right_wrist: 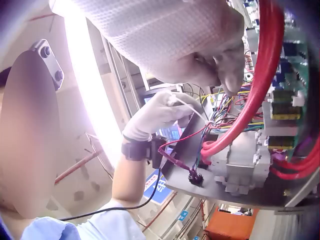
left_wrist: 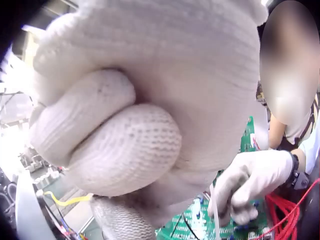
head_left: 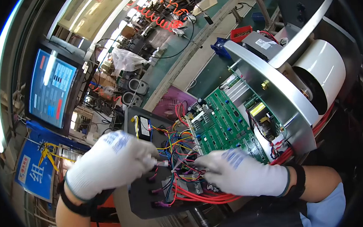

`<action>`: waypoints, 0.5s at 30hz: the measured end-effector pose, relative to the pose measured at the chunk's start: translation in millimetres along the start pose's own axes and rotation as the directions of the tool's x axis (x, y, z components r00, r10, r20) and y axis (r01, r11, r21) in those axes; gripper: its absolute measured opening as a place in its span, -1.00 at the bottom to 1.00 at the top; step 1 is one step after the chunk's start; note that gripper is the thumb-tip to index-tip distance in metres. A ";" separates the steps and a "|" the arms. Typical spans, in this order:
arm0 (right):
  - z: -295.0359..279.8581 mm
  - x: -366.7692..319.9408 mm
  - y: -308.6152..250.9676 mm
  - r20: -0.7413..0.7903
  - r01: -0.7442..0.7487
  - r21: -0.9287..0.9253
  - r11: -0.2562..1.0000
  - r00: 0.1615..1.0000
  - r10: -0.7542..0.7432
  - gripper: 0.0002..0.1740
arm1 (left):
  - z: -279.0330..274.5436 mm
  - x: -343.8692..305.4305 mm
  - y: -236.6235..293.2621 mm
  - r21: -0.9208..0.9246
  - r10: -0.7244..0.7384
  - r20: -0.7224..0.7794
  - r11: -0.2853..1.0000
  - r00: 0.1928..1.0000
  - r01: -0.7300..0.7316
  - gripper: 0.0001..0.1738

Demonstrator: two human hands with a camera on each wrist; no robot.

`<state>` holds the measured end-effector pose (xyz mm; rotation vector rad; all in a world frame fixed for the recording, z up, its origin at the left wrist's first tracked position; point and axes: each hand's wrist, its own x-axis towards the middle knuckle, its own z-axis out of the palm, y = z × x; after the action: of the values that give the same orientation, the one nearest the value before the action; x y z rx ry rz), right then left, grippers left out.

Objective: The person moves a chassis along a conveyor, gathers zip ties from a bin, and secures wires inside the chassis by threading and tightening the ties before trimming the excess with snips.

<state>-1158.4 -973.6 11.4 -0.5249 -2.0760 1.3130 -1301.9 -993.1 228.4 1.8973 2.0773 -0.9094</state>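
Currently, the left hand [head_left: 111, 162] is pinching a white strip [right_wrist: 191, 107] in its curled grip, and the strip is running to the bundled wires [head_left: 176, 144]. These are lying over a dark panel [head_left: 141, 197], beside a green board [head_left: 220, 120]. The right hand [head_left: 241, 173] is reaching near them; whether its grip is holding anything, I cannot tell.

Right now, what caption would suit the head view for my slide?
Gloved left hand and right hand at coloured wires beside a green circuit board.
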 end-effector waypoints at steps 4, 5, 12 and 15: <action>14.7 9.7 -9.1 0.205 0.115 -0.261 0.959 0.977 -0.061 -0.70 | 6.2 -25.6 25.3 0.135 0.140 0.215 0.976 0.967 -0.172 -0.65; 12.6 12.2 -13.0 0.287 0.107 -0.313 0.944 0.958 -0.013 -0.70 | 13.4 -29.5 26.2 0.131 0.170 0.221 0.971 0.960 -0.202 -0.64; 16.7 18.2 -17.6 0.239 0.112 -0.199 0.974 0.969 -0.063 -0.68 | 41.8 -38.7 31.7 0.186 0.312 -0.045 0.936 0.949 -0.299 -0.68; 15.4 22.6 -21.0 0.258 0.050 -0.219 0.975 0.966 0.008 -0.68 | 47.7 -37.8 44.9 0.331 0.312 -0.059 0.902 0.948 -0.276 -0.78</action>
<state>-1185.5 -978.6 32.1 -0.4447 -2.4565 1.1935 -1265.5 -1051.0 196.1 2.3954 1.7036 -1.1403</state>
